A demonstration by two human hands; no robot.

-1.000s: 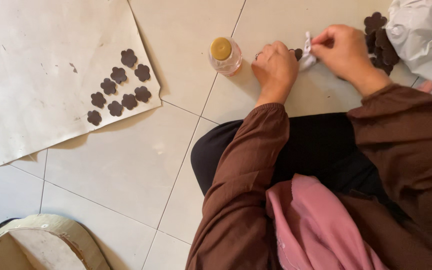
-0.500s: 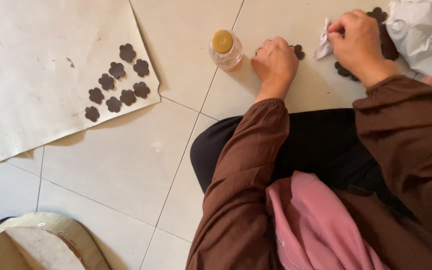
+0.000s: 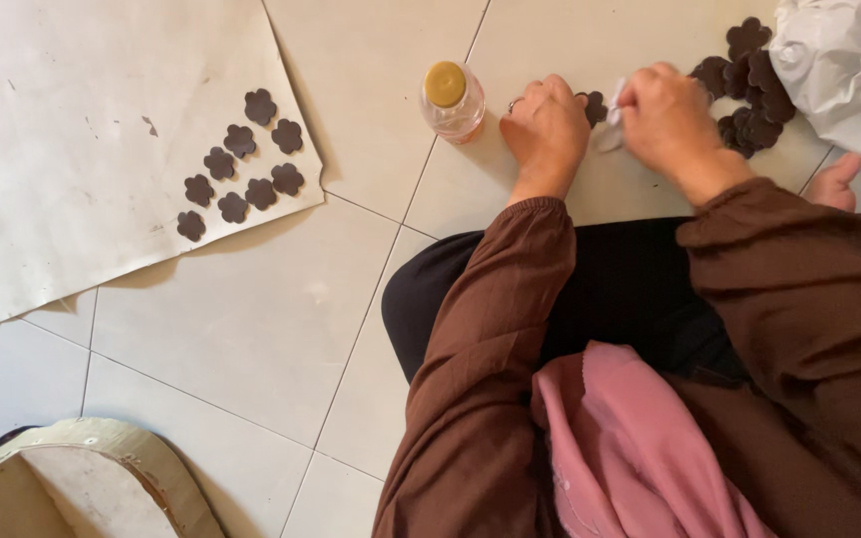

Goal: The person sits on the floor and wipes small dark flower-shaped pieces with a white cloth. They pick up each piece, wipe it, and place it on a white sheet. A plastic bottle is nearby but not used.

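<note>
Clear small bottle (image 3: 453, 101), yellow cap on, contents hard to tell, stands on tile just beside left hand (image 3: 547, 130). Left fingers pressed on a dark brown flower-shaped cutout (image 3: 595, 106); right hand (image 3: 666, 118) pinches a white scrap (image 3: 612, 131). More flat cutouts (image 3: 241, 164) on paper sheet (image 3: 62, 199).

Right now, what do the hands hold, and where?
Left hand presses a dark flower-shaped piece at its edge; right hand pinches a small white item by its upper end.

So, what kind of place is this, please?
Probably a home floor used for craft work: pale floor tiles, a paper sheet with dark flower cutouts, a small bottle, and both hands working low.
</note>
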